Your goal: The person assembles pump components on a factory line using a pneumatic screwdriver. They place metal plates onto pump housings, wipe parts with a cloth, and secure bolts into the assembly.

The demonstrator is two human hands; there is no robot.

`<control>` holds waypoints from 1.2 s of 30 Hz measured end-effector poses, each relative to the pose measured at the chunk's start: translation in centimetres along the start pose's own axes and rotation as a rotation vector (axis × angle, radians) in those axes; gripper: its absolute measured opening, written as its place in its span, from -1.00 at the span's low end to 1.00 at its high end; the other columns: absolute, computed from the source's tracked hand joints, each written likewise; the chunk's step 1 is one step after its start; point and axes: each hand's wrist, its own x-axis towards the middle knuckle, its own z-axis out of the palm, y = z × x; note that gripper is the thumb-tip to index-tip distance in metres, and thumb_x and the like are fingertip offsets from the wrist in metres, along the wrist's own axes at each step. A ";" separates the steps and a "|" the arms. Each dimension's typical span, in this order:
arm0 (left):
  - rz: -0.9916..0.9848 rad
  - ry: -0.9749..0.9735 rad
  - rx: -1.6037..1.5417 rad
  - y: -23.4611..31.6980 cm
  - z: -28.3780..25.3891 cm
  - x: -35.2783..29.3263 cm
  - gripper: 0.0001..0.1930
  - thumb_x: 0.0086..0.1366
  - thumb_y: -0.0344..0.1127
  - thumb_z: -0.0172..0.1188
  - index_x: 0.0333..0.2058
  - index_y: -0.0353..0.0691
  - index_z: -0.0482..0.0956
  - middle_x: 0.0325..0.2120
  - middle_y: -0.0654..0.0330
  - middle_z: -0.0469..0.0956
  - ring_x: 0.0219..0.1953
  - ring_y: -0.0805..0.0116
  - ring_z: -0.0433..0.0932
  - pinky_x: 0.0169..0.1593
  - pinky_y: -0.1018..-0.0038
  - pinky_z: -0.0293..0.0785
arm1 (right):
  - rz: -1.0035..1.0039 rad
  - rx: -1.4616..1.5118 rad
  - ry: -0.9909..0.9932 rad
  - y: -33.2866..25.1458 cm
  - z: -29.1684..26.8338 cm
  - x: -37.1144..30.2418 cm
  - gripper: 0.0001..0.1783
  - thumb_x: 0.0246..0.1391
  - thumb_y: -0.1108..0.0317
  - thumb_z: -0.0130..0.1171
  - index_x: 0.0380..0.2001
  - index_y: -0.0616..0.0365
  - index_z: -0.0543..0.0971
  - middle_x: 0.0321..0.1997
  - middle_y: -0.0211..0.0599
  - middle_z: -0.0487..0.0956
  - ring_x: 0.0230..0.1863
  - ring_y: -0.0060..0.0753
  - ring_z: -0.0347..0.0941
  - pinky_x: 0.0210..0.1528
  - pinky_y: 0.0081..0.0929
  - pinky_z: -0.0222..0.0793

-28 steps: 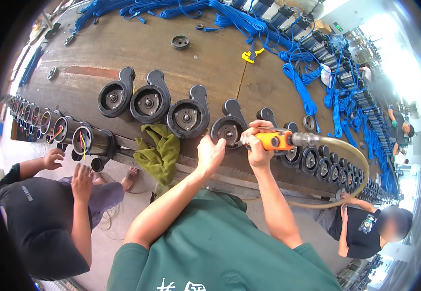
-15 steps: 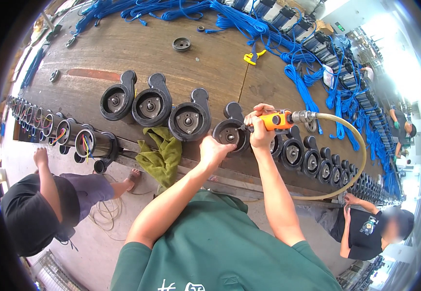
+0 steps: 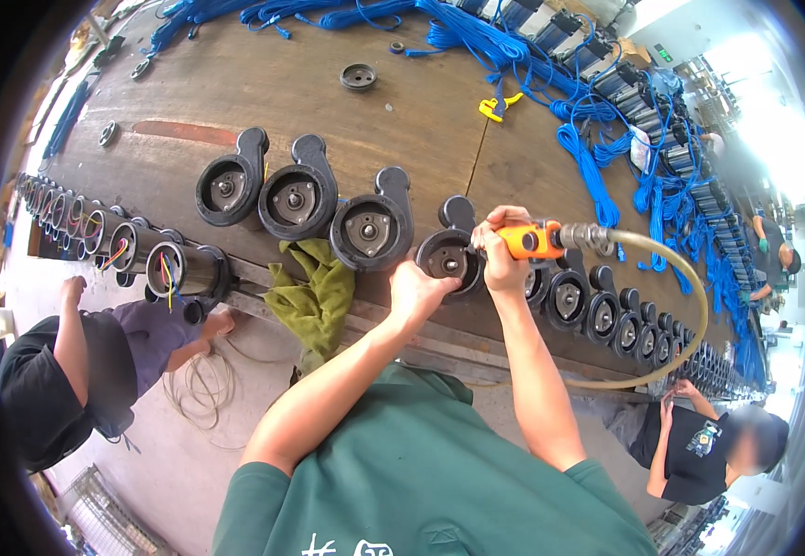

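Observation:
My left hand [image 3: 418, 294] grips the near left rim of a round black pump housing [image 3: 451, 257] with a metal shaft at its centre; its thumb reaches over the rim. My right hand [image 3: 505, 252] is wrapped round an orange air gun [image 3: 529, 242], held just above the housing's right side. The gun's front end is hidden by my fingers. From a metal coupling [image 3: 588, 239] on the gun a clear yellowish hose [image 3: 697, 295] loops away to the right. Three similar housings [image 3: 370, 230] sit to my left, with an olive cloth [image 3: 311, 295] by the near table edge.
More housings [image 3: 567, 298] run along the table's edge to the right. Blue cable bundles [image 3: 588, 176] and motors line the far side. A yellow-handled tool [image 3: 499, 107] lies mid-table. Open cylinders with coloured wires [image 3: 169, 278] stand left. People work at left [image 3: 69, 380] and right [image 3: 699, 435].
My hands keep their hold on the housing and the air gun. The whole view has shifted slightly. The person at left has moved an arm and a leg.

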 end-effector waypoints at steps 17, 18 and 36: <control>0.577 0.022 0.388 3.9 -1.0 -6.8 -0.52 0.07 -0.34 0.41 -0.06 -0.31 0.44 -0.18 0.05 0.41 -0.18 0.21 0.42 -0.10 0.34 0.42 | -0.181 -0.027 0.271 -8.6 -5.7 -2.8 -0.76 -0.04 0.56 0.01 -0.23 0.31 0.39 -0.44 -0.29 0.44 -0.51 -0.52 0.37 -0.34 -0.49 0.38; 0.806 -0.046 0.489 5.1 -0.1 -5.3 -0.61 0.05 -0.37 0.40 -0.13 -0.28 0.51 -0.20 0.08 0.43 -0.18 0.15 0.42 -0.09 0.32 0.39 | -0.177 -0.017 0.300 -9.1 -6.7 -3.2 -0.69 -0.03 0.55 -0.01 -0.15 0.32 0.35 -0.51 -0.30 0.42 -0.53 -0.51 0.34 -0.34 -0.48 0.37; 0.969 -0.270 1.095 9.0 7.8 0.8 -0.42 -0.08 -0.13 0.49 0.02 0.00 0.67 0.32 -0.13 0.19 0.30 -0.30 0.12 0.30 -0.05 0.14 | -0.185 0.004 0.457 -8.4 -13.0 -5.8 -0.73 -0.01 0.57 -0.02 -0.17 0.28 0.34 -0.54 -0.34 0.41 -0.55 -0.52 0.33 -0.36 -0.48 0.38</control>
